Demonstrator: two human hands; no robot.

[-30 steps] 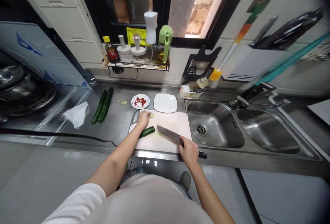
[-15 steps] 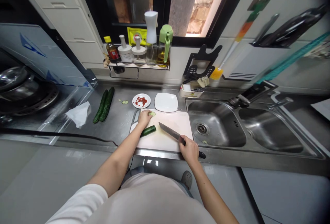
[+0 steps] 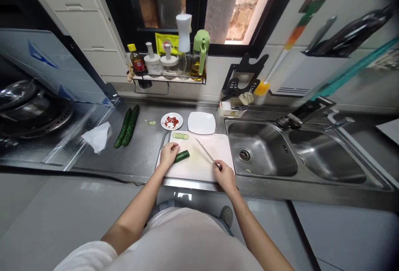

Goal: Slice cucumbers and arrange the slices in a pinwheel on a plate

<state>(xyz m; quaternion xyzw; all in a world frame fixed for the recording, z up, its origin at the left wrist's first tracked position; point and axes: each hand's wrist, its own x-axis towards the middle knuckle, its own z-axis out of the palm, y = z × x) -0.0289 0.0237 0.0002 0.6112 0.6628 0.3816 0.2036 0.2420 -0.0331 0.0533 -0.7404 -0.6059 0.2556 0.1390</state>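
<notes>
My right hand (image 3: 225, 176) grips the dark handle of a kitchen knife (image 3: 207, 151). Its blade points up and left over the white cutting board (image 3: 215, 142), edge-on to me. My left hand (image 3: 169, 155) is at the board's left side, fingers curled together, with nothing seen between the fingertips. Just right of it lies a cut piece of cucumber (image 3: 182, 156), its left end partly hidden by that hand. A row of several overlapping cucumber slices (image 3: 181, 136) lies along the board's far left edge, apart from both hands.
Behind the board stand a plate of chopped red bits (image 3: 177, 126) and a white square plate (image 3: 201, 122). Two whole cucumbers (image 3: 131, 125), a few stray slices (image 3: 151, 123) and a white cloth (image 3: 97, 136) lie left. The double sink (image 3: 262, 150) is right.
My left hand has let go of the slices and come back toward me, beside the cucumber piece. The knife has turned from showing its flat side to edge-on, still in my right hand.
</notes>
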